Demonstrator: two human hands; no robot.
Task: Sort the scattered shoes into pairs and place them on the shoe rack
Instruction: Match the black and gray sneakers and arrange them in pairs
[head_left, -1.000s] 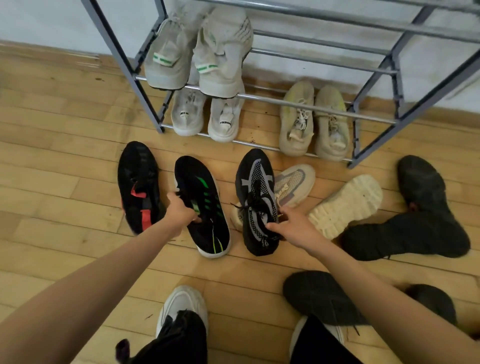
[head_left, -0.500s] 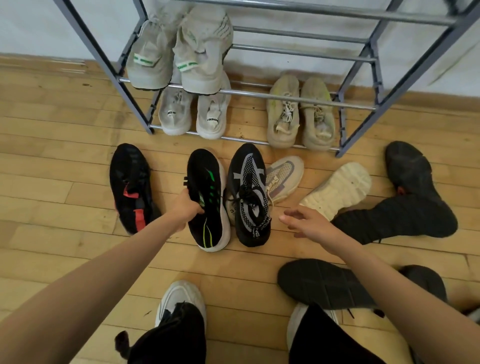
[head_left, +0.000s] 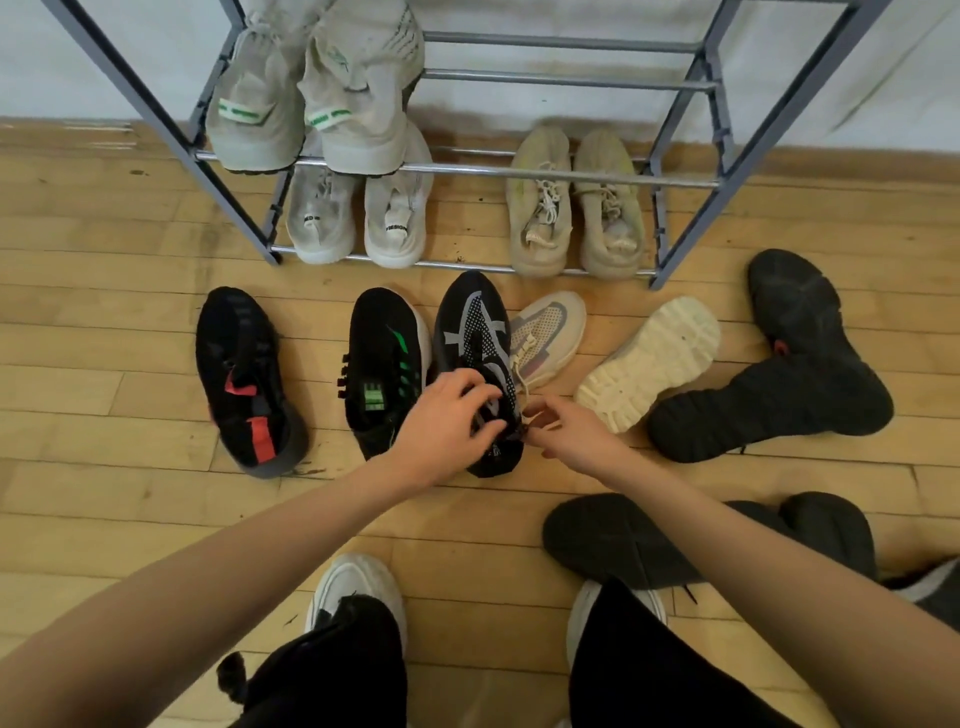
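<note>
Scattered shoes lie on the wooden floor in front of the grey metal shoe rack (head_left: 231, 208). A black shoe with grey dotted panels (head_left: 475, 332) stands in the middle. My left hand (head_left: 447, 415) grips its collar from above with curled fingers. My right hand (head_left: 569, 434) pinches the same shoe at the heel. To its left stand a black shoe with green stripes (head_left: 384, 364) and a black shoe with red marks (head_left: 241, 379). A beige mesh shoe (head_left: 548, 330) touches its right side, and a cream shoe (head_left: 654, 358) lies sole up.
The rack holds a grey pair with green tabs (head_left: 311, 104) on the upper bar, a white pair (head_left: 358, 218) and a beige pair (head_left: 576, 208) below. Dark shoes (head_left: 769, 410) lie at the right, more (head_left: 623, 540) near my feet. My own white shoe (head_left: 358, 582) stands at the bottom.
My left hand let go of the green-striped shoe and moved right onto the black-and-grey shoe. My right hand, open half a second ago, closed on that shoe's heel.
</note>
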